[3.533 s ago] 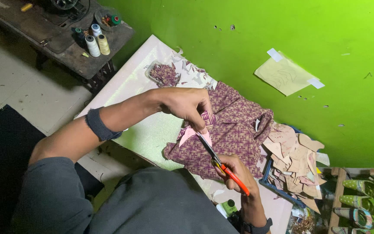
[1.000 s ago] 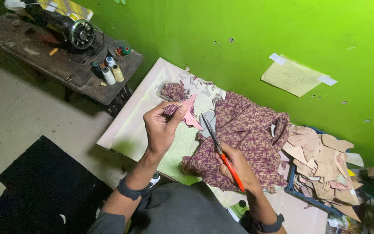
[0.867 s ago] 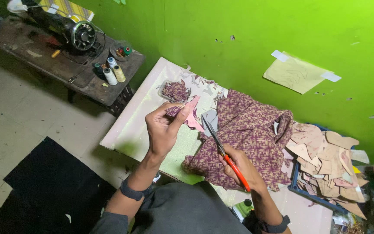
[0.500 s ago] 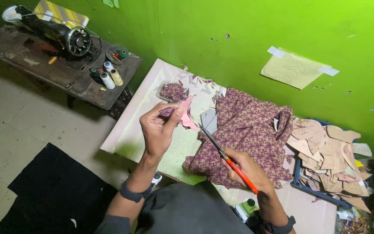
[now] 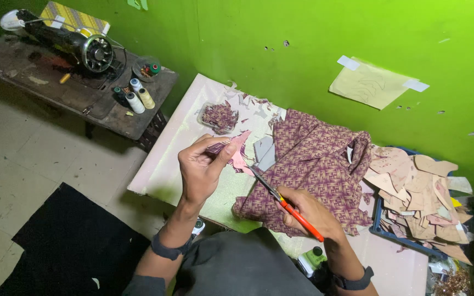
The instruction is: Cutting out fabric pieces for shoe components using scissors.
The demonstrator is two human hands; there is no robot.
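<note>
1. The left hand (image 5: 201, 172) pinched a small pink cut-out piece of patterned cloth (image 5: 236, 152), thumb on top, fingers closed on it. It was held up over the pale worktop (image 5: 165, 159), near the front edge.
2. The right hand (image 5: 308, 211) gripped orange-handled scissors (image 5: 286, 204). The blades pointed up & left, tips just beside the pink piece.
3. A big purple patterned cloth (image 5: 314, 170) lay in a heap on the worktop, mid to right side, partly under the right hand.
4. A small clear tray of purple scraps (image 5: 218, 117) sat near the back left corner.
5. A pile of tan cut shapes (image 5: 418, 186) lay at the right end, on a blue tray.
6. A black sewing machine (image 5: 64, 41) & thread spools (image 5: 135, 98) stood on a dark table, well apart to the left.
</note>
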